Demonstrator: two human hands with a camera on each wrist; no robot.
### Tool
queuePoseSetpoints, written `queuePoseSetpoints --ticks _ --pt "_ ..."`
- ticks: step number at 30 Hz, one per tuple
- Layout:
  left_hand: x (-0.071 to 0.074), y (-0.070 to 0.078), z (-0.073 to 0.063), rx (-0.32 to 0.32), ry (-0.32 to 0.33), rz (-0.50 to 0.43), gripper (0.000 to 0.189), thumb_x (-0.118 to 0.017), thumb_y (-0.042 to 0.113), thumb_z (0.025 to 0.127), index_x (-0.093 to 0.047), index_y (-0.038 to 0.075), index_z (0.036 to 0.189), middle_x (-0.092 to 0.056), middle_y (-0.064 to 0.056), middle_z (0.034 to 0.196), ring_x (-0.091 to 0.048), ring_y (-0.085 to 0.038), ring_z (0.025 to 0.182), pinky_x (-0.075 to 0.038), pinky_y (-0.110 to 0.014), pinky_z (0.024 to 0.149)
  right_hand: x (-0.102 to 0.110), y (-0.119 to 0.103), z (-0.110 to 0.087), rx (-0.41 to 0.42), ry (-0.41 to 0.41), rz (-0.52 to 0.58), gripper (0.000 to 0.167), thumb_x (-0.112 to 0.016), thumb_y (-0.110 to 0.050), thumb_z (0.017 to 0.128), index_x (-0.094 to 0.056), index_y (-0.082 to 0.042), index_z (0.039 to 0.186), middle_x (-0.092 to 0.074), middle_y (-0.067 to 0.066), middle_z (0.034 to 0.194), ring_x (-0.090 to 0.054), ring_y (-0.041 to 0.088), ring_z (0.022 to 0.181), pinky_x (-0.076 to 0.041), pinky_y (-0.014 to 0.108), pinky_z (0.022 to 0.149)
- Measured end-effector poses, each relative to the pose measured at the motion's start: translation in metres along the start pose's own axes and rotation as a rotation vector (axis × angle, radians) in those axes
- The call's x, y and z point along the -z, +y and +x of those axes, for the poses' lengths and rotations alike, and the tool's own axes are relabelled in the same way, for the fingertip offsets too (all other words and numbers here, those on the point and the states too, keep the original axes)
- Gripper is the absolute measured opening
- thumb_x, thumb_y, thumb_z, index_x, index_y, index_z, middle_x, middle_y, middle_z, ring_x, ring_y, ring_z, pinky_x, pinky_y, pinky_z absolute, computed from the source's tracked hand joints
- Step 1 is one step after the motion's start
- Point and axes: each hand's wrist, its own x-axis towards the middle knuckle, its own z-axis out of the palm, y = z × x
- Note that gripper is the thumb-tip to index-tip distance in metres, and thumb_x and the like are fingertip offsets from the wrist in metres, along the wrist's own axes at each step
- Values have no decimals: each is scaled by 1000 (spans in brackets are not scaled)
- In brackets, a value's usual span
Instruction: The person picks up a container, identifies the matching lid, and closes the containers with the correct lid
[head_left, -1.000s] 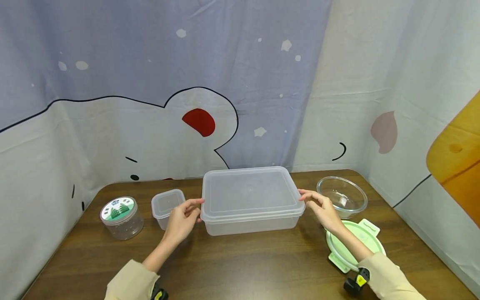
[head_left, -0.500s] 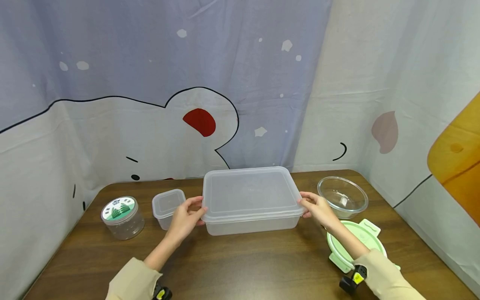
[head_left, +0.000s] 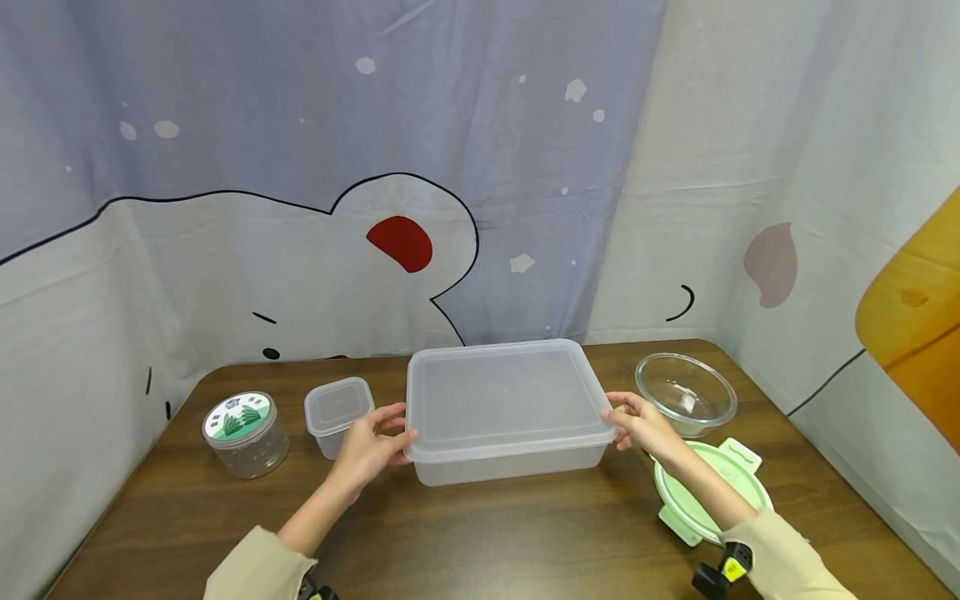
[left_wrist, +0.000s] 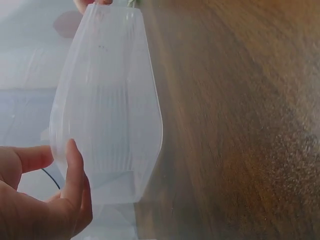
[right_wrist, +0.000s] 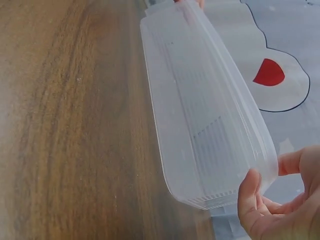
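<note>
A large rectangular clear plastic storage box (head_left: 517, 467) with a translucent lid (head_left: 506, 396) on top is at the middle of the table. My left hand (head_left: 365, 450) grips its left end at the lid's rim. At the opposite end, my right hand (head_left: 647, 429) holds the same rim near the front corner. In the left wrist view, the thumb and fingers of the left hand (left_wrist: 50, 205) pinch the edge of the box. The right wrist view shows the right hand (right_wrist: 280, 205) likewise pinching its edge. The box's back side is hidden.
Left of the box stand a small lidded plastic container (head_left: 337, 412) and a round jar (head_left: 247, 437) with a green-and-white lid. A glass bowl (head_left: 686, 392) and a pale green clip lid (head_left: 720, 479) are on the right. A printed curtain (head_left: 300, 275) hangs behind the wooden table (head_left: 480, 542).
The fingers of both hands have closed on the box's ends. The box has moved slightly toward me, together with both hands; the other containers have stayed put.
</note>
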Motion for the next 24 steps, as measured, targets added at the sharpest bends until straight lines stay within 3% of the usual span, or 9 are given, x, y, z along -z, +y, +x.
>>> queuePoseSetpoints --ticks 7,12,15,19,22,24 --pt "3 7 -1 17 -40 129 53 -59 4 90 -40 -12 137 -59 -29 118 -65 -13 68 -59 -28 61 6 -3 0 -18 -65 -100 52 -51 -19 95 -35 11 134 -56 4 83 -58 12 66 -53 24 59" --pt "5 13 13 31 -56 232 52 -50 11 96 -35 -15 139 -65 -25 104 -59 -9 61 -57 -24 56 9 -7 13 -45 -83 -166 51 -43 -26 99 -40 11 132 -61 7 86 -56 9 61 -51 24 56" --pt "4 14 22 18 -39 320 52 -48 14 98 -35 -15 139 -65 -26 106 -60 -12 57 -58 -27 56 9 -10 22 -23 -49 -267 51 -41 -29 100 -43 10 132 -63 17 96 -59 12 64 -54 27 58" --pt "2 21 32 -80 23 521 52 -48 18 97 -38 -14 138 -58 -31 121 -68 -31 89 -57 -43 81 7 -16 34 79 68 -509 55 -40 -32 101 -39 9 138 -58 30 122 -66 36 95 -55 47 83" --pt "-3 28 42 -185 68 655 52 -49 19 97 -40 -13 137 -50 -31 133 -52 -44 121 -44 -55 100 2 -22 43 160 144 -657 60 -41 -32 101 -29 8 145 -45 31 140 -45 48 128 -37 60 104" --pt "-8 31 49 -248 65 711 52 -48 19 98 -39 -12 139 -43 -30 142 -45 -45 129 -37 -56 107 -4 -25 50 229 159 -705 63 -43 -31 101 -25 8 147 -37 31 146 -35 49 134 -30 62 109"
